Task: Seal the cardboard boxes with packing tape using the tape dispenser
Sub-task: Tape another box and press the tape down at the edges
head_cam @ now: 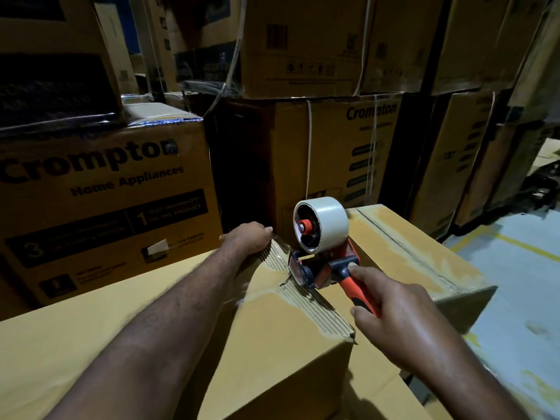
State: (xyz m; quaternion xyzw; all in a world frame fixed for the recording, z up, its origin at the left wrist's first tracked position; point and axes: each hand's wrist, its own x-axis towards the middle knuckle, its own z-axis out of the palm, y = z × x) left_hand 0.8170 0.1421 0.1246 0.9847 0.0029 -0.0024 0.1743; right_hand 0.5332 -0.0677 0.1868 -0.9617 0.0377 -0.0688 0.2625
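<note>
Dim warehouse aisle, head cam looking down; plain cardboard box (91,344) in foregrnd, top facing up; its top flap (291,322) sits slightly raised, corrugated cut edge showing along the diagonal seam.

L hand (247,237) at far edge of box, by the flap's far corner; fingers curled over the edge and gripping the cardboard, fingertips hidden behind it; forearm stretched across box top.

R hand (391,313) wrapped round orange handle of tape dispenser (321,268); index finger laid straight along the dark top of the grip, other fingers curled round the handle, thumb on the near side.

Dispenser sits on the seam, just R of L hand; front end w/ dark guard touches the flap edge; whether tape is stuck to the cardboard, cannot tell. Tape roll (328,222) whitish, thick, upright on the dispenser's hub; red-orange core at centre.

Second plain box (409,247) beyond and R of dispenser; top has a centre seam and pale strips along it; touching the first box or not, unclear.

Bkgd: printed "Crompton Home Appliances" carton (100,201) to L; more Crompton cartons (348,147) stacked behind, some w/ white strapping; grey floor (521,298) at R w/ yellow painted line (527,247).
</note>
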